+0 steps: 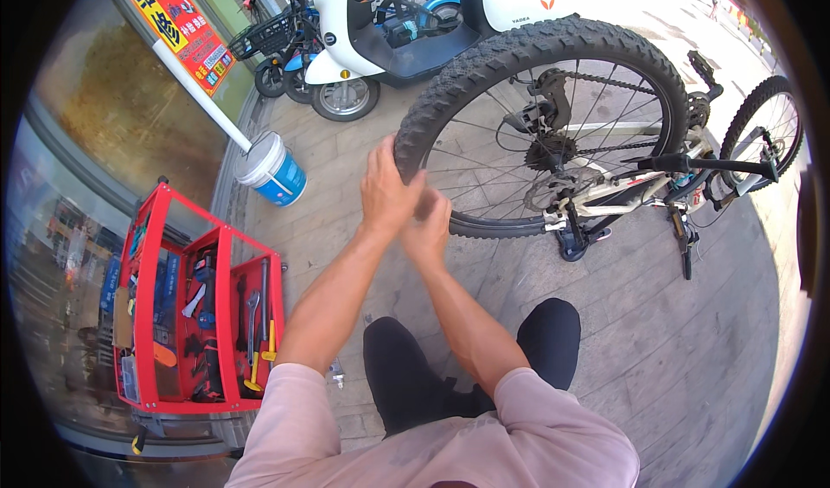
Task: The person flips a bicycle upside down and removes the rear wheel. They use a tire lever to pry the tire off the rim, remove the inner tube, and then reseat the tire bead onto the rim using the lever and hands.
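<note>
A bicycle (609,196) is turned upside down on the paving in front of me, with its rear wheel raised and nearest to me. The wheel has a black knobby tyre (553,40). My left hand (385,192) is closed around the tyre at the wheel's near left side, fingers on the outer tread. Just below it, my right hand (427,229) is closed on the same stretch of tyre and rim, its thumb and fingertips slightly blurred. The rear cassette (551,153), chain and spokes show inside the wheel.
At left stands a red tool cart (226,315) with wrenches and other hand tools. A white and blue bucket (275,172) with a white pole stands beyond it. A white scooter (346,43) is parked behind the wheel. The bicycle's front wheel (765,125) lies farther right.
</note>
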